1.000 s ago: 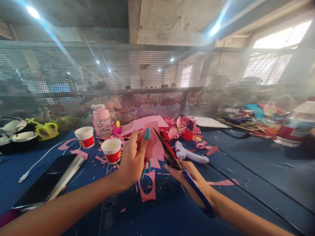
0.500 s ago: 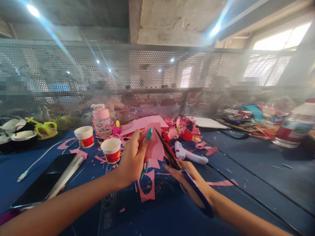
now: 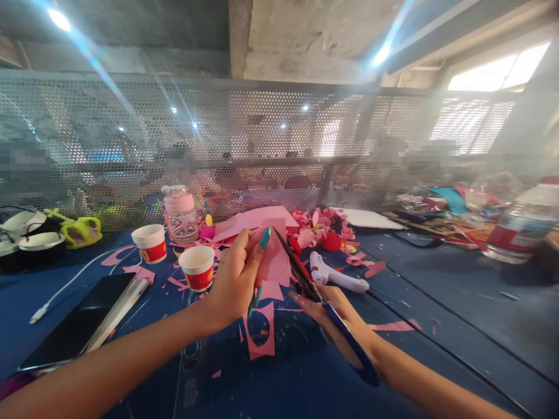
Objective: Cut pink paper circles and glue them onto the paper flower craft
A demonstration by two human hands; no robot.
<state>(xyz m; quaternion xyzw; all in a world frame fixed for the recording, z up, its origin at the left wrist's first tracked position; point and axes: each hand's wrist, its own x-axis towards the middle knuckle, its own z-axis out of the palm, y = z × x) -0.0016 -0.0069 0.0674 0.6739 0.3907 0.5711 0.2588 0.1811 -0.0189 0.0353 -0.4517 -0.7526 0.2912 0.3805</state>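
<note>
My left hand (image 3: 236, 276) pinches a sheet of pink paper (image 3: 276, 256) between thumb and fingers, upright over the middle of the table. A curved outline shows faintly on the sheet. My right hand (image 3: 334, 305) is closed round the dark blue handles of a pair of scissors (image 3: 301, 270). Their blades point up and away, along the paper's right edge; whether they bite into it I cannot tell. Below my left hand lies a pink paper scrap with a round hole (image 3: 263, 347). Beyond the scissors rests a white glue gun (image 3: 336, 274) with a black cord.
Left of my hands stand two red-and-white paper cups (image 3: 197, 273), a pink-lidded bottle (image 3: 180, 215) and a phone (image 3: 76, 320). Pink sheets (image 3: 257, 220) and red and pink cut pieces (image 3: 327, 230) lie behind. A large plastic bottle (image 3: 524, 221) is far right. A perforated metal screen (image 3: 271, 139) closes the back.
Hardly anything differs. The left fingertips under the paper have shifted slightly; the paper and scissors stay almost in place.
</note>
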